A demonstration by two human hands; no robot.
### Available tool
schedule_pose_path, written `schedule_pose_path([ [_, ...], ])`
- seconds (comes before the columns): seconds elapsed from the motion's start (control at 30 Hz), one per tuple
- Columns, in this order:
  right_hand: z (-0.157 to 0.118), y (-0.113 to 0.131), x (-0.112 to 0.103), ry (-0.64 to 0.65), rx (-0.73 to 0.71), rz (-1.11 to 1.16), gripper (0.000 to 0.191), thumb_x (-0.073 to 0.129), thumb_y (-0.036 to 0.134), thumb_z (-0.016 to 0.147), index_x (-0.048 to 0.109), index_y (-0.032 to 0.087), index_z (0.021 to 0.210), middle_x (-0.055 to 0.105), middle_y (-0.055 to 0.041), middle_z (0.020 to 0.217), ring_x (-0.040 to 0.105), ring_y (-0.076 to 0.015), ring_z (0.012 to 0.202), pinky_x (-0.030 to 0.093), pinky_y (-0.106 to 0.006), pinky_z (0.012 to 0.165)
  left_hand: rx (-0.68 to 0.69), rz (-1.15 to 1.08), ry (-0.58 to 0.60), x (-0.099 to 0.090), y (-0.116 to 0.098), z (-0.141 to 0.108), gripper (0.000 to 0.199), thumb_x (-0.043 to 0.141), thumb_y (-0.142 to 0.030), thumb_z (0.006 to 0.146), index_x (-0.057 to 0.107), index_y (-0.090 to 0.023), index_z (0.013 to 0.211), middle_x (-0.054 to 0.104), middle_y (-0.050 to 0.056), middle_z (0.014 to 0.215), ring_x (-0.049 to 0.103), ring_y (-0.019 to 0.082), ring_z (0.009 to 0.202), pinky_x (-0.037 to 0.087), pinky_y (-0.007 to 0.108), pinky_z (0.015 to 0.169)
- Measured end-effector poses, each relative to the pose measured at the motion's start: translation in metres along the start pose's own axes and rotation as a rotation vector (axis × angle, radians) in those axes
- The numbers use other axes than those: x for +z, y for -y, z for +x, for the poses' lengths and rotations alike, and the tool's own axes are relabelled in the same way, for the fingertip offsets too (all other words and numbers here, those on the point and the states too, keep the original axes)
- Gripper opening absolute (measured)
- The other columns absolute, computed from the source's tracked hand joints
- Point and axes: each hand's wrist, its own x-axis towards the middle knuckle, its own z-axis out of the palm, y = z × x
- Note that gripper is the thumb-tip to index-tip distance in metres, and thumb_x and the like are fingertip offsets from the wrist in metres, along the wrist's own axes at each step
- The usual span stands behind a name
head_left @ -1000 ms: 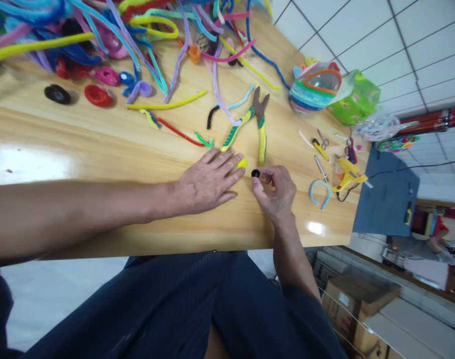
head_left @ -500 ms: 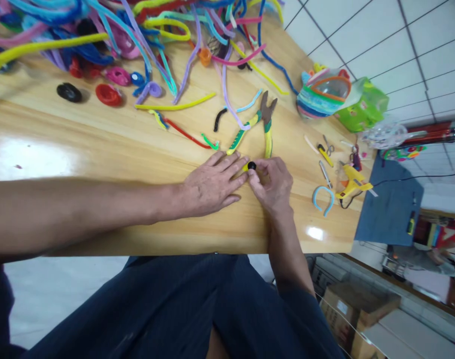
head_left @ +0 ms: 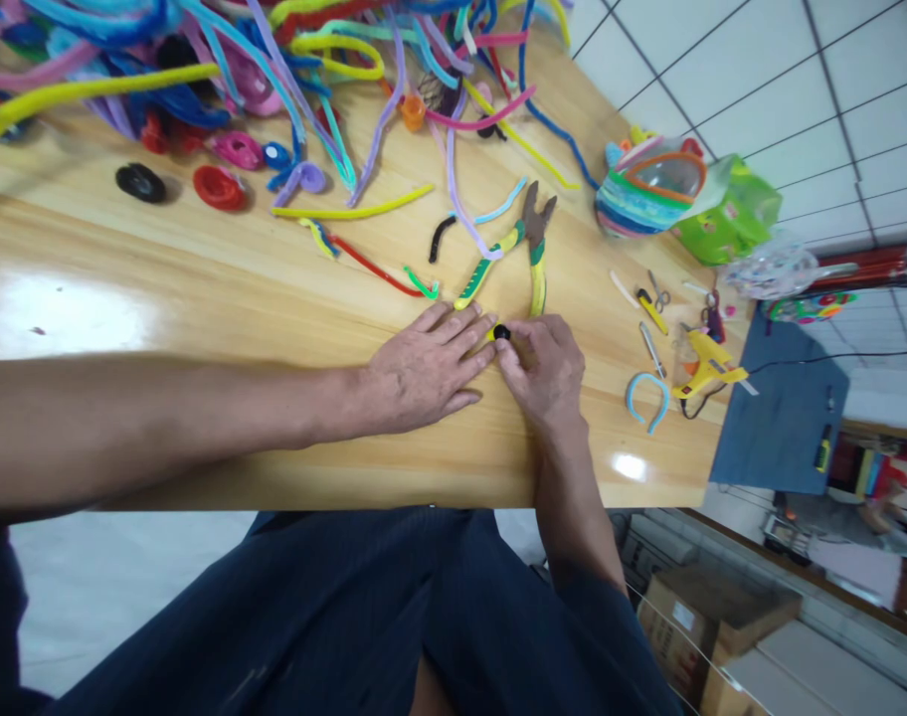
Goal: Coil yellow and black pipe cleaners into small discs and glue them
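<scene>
My left hand (head_left: 429, 366) lies flat on the wooden table, palm down with fingers stretched out. Between its fingertips and my right hand a bit of yellow pipe cleaner (head_left: 490, 334) shows; the rest of it is hidden. My right hand (head_left: 544, 364) pinches a small black round piece (head_left: 502, 332) between thumb and forefinger, against the yellow bit. Just beyond the hands lie pliers (head_left: 537, 234) with green and yellow handles, jaws apart. A green pipe cleaner piece (head_left: 424, 285) and a red pipe cleaner (head_left: 375, 267) rest near my left fingertips.
A heap of coloured pipe cleaners (head_left: 260, 60) covers the far left. A black coil (head_left: 140, 183) and a red coil (head_left: 219, 188) lie before it. To the right are a yellow glue gun (head_left: 707, 366), a light blue loop (head_left: 648, 400), a yellow cutter (head_left: 652, 310) and a striped basket (head_left: 633, 204).
Both hands keep almost the same pose and place, with the black piece still pinched in my right hand. The view has shifted very slightly.
</scene>
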Motion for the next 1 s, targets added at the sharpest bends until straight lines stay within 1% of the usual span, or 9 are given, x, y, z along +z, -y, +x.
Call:
schedule_pose_path([
  [0.13,-0.0005,-0.0005,0.0009,0.001,0.009,-0.004,0.012,0.065,0.033,0.104,0.071,0.027,0.113,0.075,-0.0071,0.099,0.070,-0.0255,0.095,0.060,-0.043,0.084,0.002,0.010,0.005,-0.0004,-0.0002,-0.0001,0.060,0.062,-0.048,0.108,0.060,-0.016,0.159,0.054,0.022,0.169,0.048,0.040,0.159,0.036,0.060,0.129],
  [0.23,-0.0001,-0.0008,0.0008,-0.004,0.004,0.010,0.012,0.065,0.032,0.104,0.071,0.027,0.113,0.075,-0.0073,0.099,0.071,-0.0257,0.096,0.060,-0.043,0.085,-0.004,-0.012,0.001,-0.0008,-0.0005,-0.0001,0.060,0.064,-0.046,0.107,0.061,-0.014,0.158,0.054,0.024,0.168,0.048,0.041,0.159,0.035,0.060,0.130],
  [0.4,0.0002,-0.0012,0.0008,0.029,0.027,0.003,0.014,0.064,0.035,0.105,0.071,0.027,0.113,0.075,-0.0074,0.099,0.070,-0.0262,0.096,0.059,-0.043,0.085,-0.001,-0.022,0.003,-0.0010,-0.0006,0.0002,0.060,0.064,-0.045,0.106,0.061,-0.015,0.158,0.054,0.023,0.168,0.047,0.041,0.159,0.036,0.061,0.129],
  [0.53,0.0000,-0.0009,0.0030,0.003,0.001,-0.033,0.014,0.063,0.036,0.106,0.072,0.027,0.111,0.075,-0.0068,0.097,0.070,-0.0258,0.094,0.059,-0.042,0.083,-0.008,-0.018,0.010,-0.0019,-0.0011,0.0005,0.058,0.064,-0.043,0.106,0.063,-0.012,0.155,0.054,0.023,0.168,0.046,0.041,0.160,0.036,0.061,0.130],
  [0.7,-0.0003,-0.0010,0.0047,-0.031,-0.026,-0.050,0.012,0.064,0.035,0.106,0.071,0.027,0.112,0.075,-0.0068,0.096,0.070,-0.0253,0.093,0.060,-0.041,0.082,-0.014,-0.009,0.019,-0.0030,-0.0019,0.0003,0.058,0.062,-0.044,0.107,0.063,-0.011,0.154,0.054,0.024,0.168,0.046,0.040,0.160,0.037,0.060,0.131],
  [0.83,-0.0009,-0.0015,0.0046,-0.002,-0.013,-0.057,0.016,0.062,0.036,0.106,0.072,0.027,0.115,0.075,-0.0069,0.097,0.070,-0.0259,0.094,0.059,-0.042,0.083,-0.022,-0.004,0.028,-0.0038,-0.0023,0.0003,0.057,0.060,-0.045,0.108,0.064,-0.012,0.154,0.052,0.023,0.169,0.046,0.040,0.161,0.037,0.060,0.131],
  [1.0,-0.0016,-0.0014,0.0051,0.032,0.030,0.009,0.018,0.061,0.035,0.106,0.072,0.028,0.118,0.075,-0.0082,0.102,0.069,-0.0275,0.098,0.057,-0.044,0.088,-0.019,0.000,0.036,-0.0064,-0.0022,0.0004,0.058,0.061,-0.044,0.107,0.063,-0.011,0.154,0.050,0.025,0.171,0.047,0.041,0.161,0.039,0.061,0.131],
])
